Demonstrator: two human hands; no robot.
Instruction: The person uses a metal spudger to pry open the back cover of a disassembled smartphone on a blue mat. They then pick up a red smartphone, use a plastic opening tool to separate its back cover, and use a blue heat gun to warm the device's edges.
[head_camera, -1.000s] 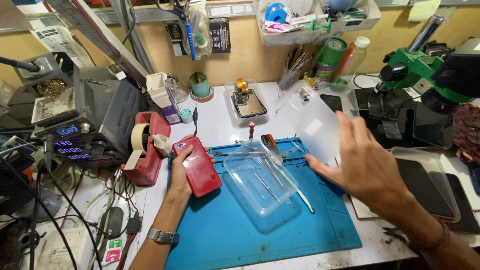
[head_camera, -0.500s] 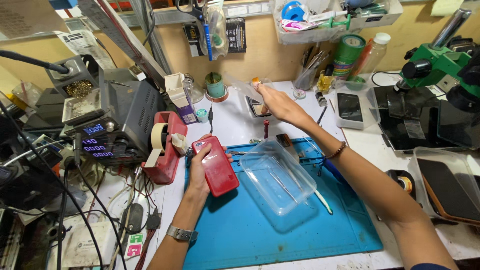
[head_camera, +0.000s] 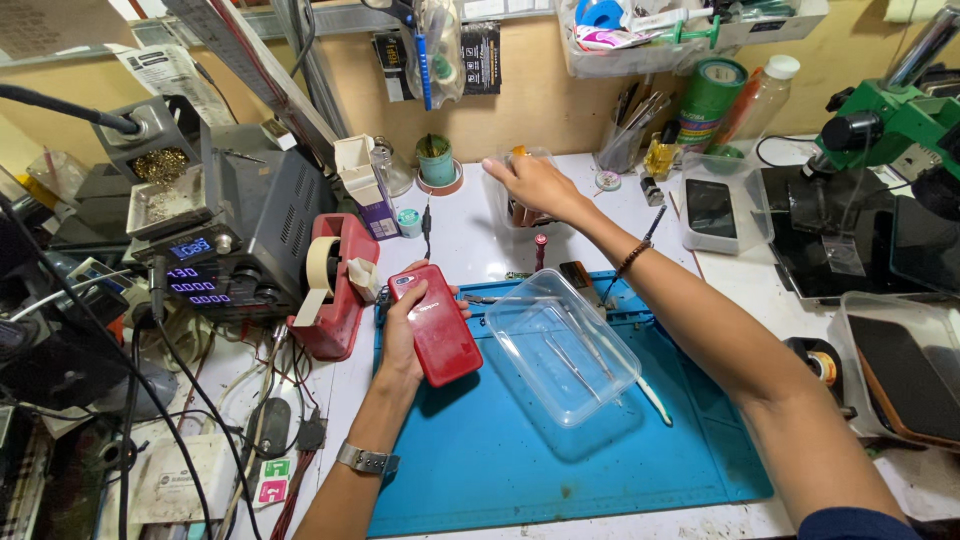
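Observation:
My left hand (head_camera: 402, 335) grips a red phone (head_camera: 434, 322) lying back-up at the left end of the blue work mat (head_camera: 500, 460). My right hand (head_camera: 535, 185) is stretched to the back of the bench, its fingers closed on a small clear plastic container (head_camera: 520, 205) with an orange part inside. An empty clear plastic tray (head_camera: 563, 345) lies upside down on the mat, with tweezers (head_camera: 580, 355) beneath it.
A red tape dispenser (head_camera: 333, 285) and a soldering station (head_camera: 235, 240) stand to the left. A green microscope (head_camera: 880, 130) and phones in clear trays (head_camera: 715, 205) sit to the right. Tool cups, tape rolls and a bottle line the back wall. Cables crowd the left edge.
My right hand went from above the mat's right side to the back of the bench and closed on the small clear container. My left hand kept hold of the red phone.

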